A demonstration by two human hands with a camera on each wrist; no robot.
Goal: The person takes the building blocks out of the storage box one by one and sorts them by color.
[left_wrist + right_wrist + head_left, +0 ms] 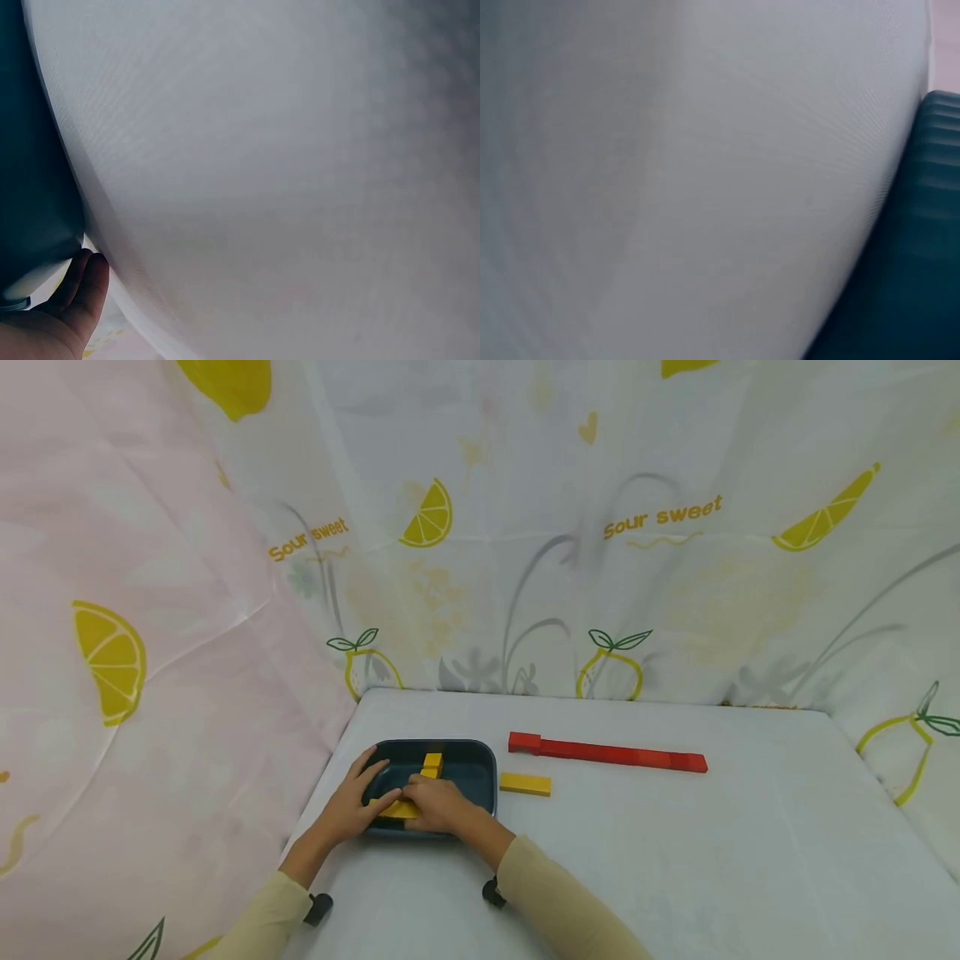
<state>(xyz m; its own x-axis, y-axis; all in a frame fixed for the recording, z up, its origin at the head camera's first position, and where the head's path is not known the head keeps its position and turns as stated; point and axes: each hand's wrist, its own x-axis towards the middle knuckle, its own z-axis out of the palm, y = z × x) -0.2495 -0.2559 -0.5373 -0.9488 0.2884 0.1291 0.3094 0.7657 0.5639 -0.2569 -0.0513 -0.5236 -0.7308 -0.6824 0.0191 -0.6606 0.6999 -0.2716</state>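
We see the yellow block [399, 811] lying roughly left to right in the dark teal tray [471, 777], near side: left hand [351, 806] spread at its left, right hand [438, 803] over its right end, grip unclear.

White-covered table [675, 868] observed, bearing a long row of red blocks [603, 752]; white backdrop [510, 585] behind, printed with lemon motifs [432, 518] (lettering [663, 516] reads "Sour sweet"); pinkish fabric [45, 527] noted at left, creased
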